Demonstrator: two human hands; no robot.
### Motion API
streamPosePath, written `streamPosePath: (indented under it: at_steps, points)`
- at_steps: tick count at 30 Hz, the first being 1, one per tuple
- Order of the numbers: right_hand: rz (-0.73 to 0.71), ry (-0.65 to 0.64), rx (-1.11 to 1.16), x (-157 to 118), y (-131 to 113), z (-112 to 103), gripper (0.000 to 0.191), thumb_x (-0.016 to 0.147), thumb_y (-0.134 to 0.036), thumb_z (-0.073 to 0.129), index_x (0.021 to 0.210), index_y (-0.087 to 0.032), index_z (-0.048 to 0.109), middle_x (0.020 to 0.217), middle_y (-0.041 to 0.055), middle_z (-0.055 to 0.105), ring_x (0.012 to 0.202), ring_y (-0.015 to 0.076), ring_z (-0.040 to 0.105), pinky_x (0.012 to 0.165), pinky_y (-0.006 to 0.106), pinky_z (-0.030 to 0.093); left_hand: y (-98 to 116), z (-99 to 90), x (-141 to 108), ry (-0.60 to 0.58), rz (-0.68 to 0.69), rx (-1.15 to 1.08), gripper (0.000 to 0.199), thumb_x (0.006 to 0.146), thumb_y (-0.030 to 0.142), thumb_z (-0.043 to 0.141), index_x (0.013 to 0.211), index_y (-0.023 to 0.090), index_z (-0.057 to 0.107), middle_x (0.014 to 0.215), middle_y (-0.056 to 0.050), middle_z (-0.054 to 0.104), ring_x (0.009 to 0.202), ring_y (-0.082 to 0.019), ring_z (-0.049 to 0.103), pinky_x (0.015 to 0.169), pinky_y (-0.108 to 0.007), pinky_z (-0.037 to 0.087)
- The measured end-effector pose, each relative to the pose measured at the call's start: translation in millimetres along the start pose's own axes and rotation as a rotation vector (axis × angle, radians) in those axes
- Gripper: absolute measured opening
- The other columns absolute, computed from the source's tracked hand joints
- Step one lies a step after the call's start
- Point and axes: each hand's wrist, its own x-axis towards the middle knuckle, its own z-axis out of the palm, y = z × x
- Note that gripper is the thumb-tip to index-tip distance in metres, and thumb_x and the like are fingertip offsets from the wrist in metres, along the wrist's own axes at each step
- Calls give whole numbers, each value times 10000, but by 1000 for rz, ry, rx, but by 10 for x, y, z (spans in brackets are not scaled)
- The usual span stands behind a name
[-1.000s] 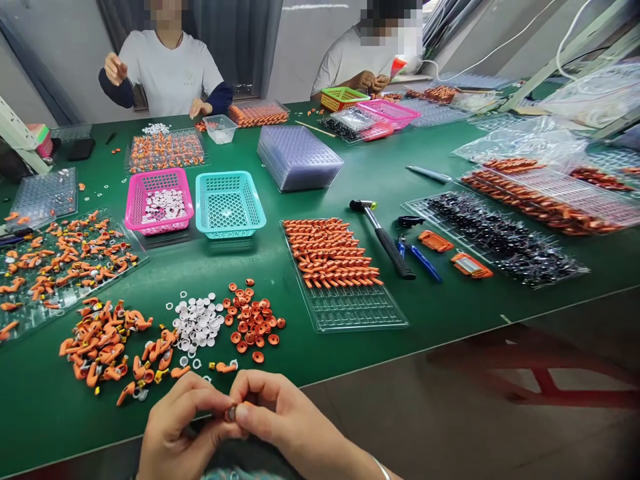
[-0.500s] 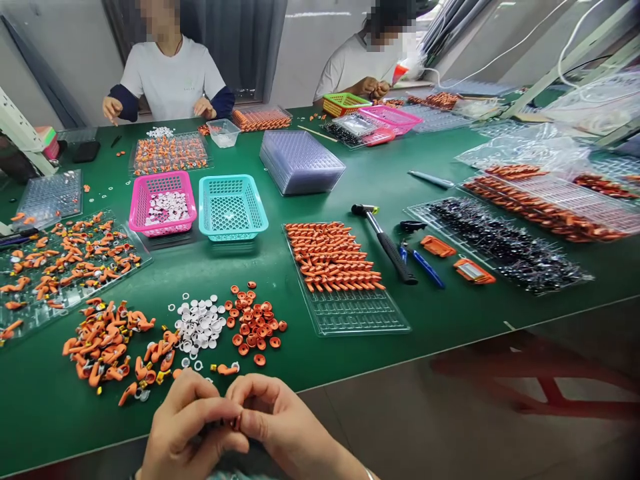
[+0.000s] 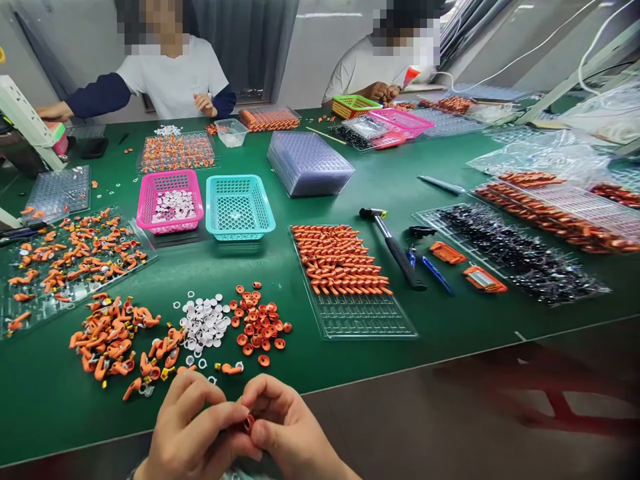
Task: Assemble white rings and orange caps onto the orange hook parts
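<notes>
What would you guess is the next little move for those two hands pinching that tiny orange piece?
Probably press it together: the left hand and right hand pinch a small orange part between fingertips at the table's near edge, with loose orange rings and white caps piled just ahead.

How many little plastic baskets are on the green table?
4: pink basket beside teal basket mid-table, orange basket and another pink basket by the far co-worker. Others may be hidden.

Left hand (image 3: 193, 433) and right hand (image 3: 290, 430) are pinching a small orange ring (image 3: 249, 423) together. Both are hovering just nearside of the orange ring pile (image 3: 260, 325).
</notes>
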Motion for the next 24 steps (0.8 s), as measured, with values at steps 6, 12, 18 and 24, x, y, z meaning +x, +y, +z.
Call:
streamPosePath:
  at_steps: [6,12,18,24]
  points:
    - [-107,-10,-100,-49,-37,-11,132,745,-212,854,847,-212,770,768,-14,795,614,42,680,596,92,501,26,-47,26,12,18,-57,73,931,195,626,920,146,680,720,-34,582,691,-170,493,596,-277,460]
    - [-154,7,-247,-82,-65,7,145,736,-236,856,873,-238,809,811,-10,821,695,83,744,680,107,561,22,-65,-44,20,67,-45,192,857,-2,642,996,116,701,774,-53,602,765,-186,500,642,-304,475]
    - [-142,29,-202,-83,-63,-2,173,695,-221,881,853,-247,815,822,-10,826,714,102,764,692,112,579,23,-64,-29,56,177,44,167,860,10,645,997,78,713,754,-58,629,733,-170,516,607,-288,481]
    - [-123,63,-175,-91,-5,-13,188,656,-209,904,820,-234,815,807,6,827,708,116,769,687,132,585,40,-54,-31,76,201,116,122,873,43,662,971,84,722,731,-43,663,720,-156,564,615,-286,484]
